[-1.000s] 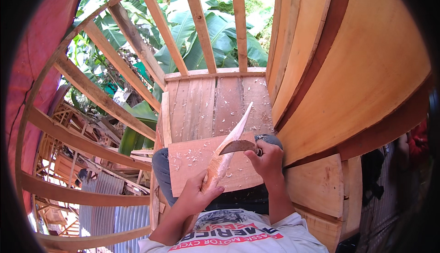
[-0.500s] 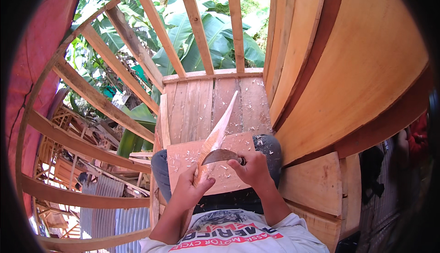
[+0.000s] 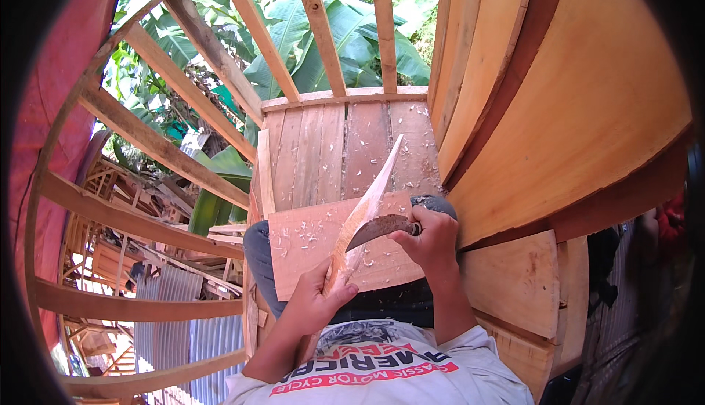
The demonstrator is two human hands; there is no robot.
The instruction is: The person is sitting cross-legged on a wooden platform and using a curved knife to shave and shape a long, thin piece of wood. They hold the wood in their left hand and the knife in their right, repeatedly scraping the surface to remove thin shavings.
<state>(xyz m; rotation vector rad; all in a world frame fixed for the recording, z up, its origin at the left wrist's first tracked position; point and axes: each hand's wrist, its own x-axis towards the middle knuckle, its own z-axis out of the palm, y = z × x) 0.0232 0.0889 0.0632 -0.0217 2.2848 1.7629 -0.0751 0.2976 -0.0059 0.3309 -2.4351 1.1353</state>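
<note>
A long pale piece of wood (image 3: 371,196), carved to a sharp point at its far end, slants away from me over a flat board (image 3: 297,258) on my lap. My left hand (image 3: 320,299) is wrapped round its thick near end. In my right hand (image 3: 432,237) is a knife with a dark curved blade (image 3: 380,227); its handle is mostly covered by my fingers. The blade's tip end rests against the right side of the wood, about midway along. Curled shavings lie on the board around it.
Planks with scattered shavings form the floor (image 3: 308,163) ahead. A slatted wooden railing (image 3: 316,30) curves round the front and left, with banana leaves beyond. Smooth wooden panels (image 3: 573,111) rise on the right. Corrugated metal sheets (image 3: 167,306) lie below on the left.
The wood's pointed end has swung to the right. My right hand and the knife have moved right and away from me, and the blade sits farther up the wood.
</note>
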